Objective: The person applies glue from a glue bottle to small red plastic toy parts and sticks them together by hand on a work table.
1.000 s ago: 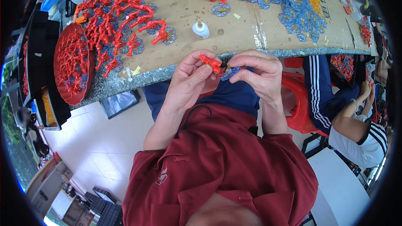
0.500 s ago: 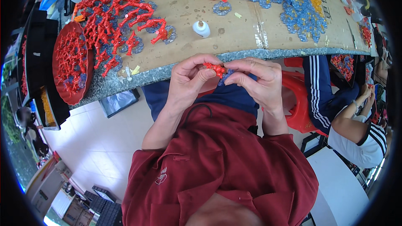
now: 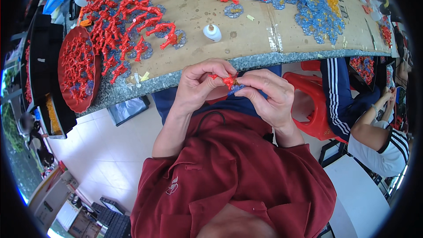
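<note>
Over the last second our two hands have drifted slightly, from just under the table edge to a spot a little nearer our chest. Our left hand (image 3: pixel 200 83) has curled its fingers (image 3: pixel 216 67) further over the small red branched piece (image 3: pixel 228 79), which now sits lower between the fingertips than before. Our right hand (image 3: pixel 269 97) has closed in, its thumb and forefinger pressed against the piece from the other side, with a blue disc (image 3: pixel 235 88) showing just beneath them.
</note>
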Demonstrator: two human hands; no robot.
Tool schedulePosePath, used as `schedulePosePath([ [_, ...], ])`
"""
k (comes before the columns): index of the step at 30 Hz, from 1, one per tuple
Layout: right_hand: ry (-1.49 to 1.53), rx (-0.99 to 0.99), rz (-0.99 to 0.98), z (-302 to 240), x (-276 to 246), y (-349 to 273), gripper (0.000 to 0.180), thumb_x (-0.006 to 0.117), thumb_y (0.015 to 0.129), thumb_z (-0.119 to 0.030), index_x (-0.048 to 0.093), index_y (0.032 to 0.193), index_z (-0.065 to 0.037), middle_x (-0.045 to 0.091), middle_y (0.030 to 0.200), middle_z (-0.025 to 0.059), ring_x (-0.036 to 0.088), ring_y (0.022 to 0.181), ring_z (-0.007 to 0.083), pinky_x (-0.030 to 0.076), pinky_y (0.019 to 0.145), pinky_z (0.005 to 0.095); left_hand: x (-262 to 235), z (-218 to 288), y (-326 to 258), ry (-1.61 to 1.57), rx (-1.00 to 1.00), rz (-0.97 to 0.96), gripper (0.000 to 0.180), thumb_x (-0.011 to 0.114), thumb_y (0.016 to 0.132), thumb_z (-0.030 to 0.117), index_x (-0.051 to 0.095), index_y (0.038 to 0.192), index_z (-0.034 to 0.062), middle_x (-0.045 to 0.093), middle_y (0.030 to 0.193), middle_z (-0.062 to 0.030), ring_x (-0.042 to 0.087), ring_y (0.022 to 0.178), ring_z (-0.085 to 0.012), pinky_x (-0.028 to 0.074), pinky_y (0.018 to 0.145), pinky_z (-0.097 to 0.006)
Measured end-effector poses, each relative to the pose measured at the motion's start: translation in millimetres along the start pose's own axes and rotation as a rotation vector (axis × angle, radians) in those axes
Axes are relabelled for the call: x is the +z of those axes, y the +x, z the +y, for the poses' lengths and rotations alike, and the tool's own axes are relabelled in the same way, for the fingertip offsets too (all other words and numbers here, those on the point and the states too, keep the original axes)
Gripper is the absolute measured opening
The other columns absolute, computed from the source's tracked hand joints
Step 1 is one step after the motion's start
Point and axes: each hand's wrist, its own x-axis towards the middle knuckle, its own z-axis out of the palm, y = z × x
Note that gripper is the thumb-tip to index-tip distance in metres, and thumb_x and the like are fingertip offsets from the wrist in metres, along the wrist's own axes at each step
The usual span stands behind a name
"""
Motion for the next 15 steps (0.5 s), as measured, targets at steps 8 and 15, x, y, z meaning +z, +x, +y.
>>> schedulePosePath([
  [8,-0.033,-0.111,-0.036,8.7,1.1,-2.3,0.022,0.069,0.064,0.004,0.063,0.086,0.002,0.064,0.079,0.0121,0.064,0.068,0.0220,0.051,0.057,0.0270,1.9,14.1,4.5,0.169,-0.060,-0.049,0.007,0.060,0.078,0.002,0.064,0.083,-0.0005,0.062,0.088,-0.0114,0.058,0.085,-0.0202,0.047,0.076,-0.030],
  [15,0.021,-0.077,-0.033,19.5,6.2,-4.1,0.021,0.069,0.065,0.002,0.065,0.086,0.001,0.065,0.080,0.0114,0.065,0.069,0.0211,0.052,0.058,0.0267,5.5,23.2,1.1,0.417,-0.052,0.000,0.017,0.053,0.077,-0.006,0.064,0.089,-0.0010,0.063,0.089,-0.0102,0.059,0.086,-0.0194,0.047,0.077,-0.029],
])
